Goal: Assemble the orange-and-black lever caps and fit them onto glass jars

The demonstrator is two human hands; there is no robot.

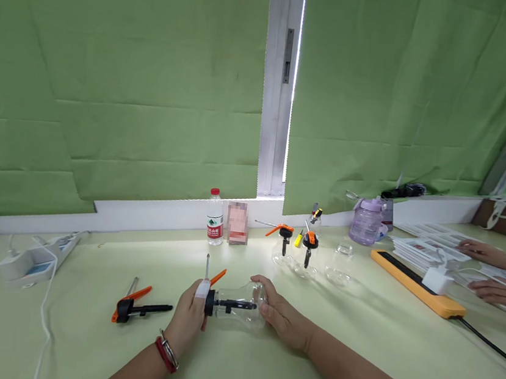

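A clear bottle (244, 314) lies on its side in front of me, with a dark tube (239, 304) inside it. My right hand (285, 319) is wrapped round its base end. At the neck, my left hand (190, 311) grips the spray head, whose black collar (210, 302) meets the bottle. An orange lever (218, 277) and a thin metal spout stick out past my left fingers. Whether the collar is fully screwed on, I cannot tell. A loose spray head (125, 309) with orange lever and black tube rests left of my left hand.
Clear bottles with orange-levered spray heads (310, 241) stand at the back, near a clear jar (338, 277). A water bottle (215, 222), a purple jug (366, 222) and power strips (416, 286) are around. At right, another person's hands (503, 293) rest over papers (429, 254).
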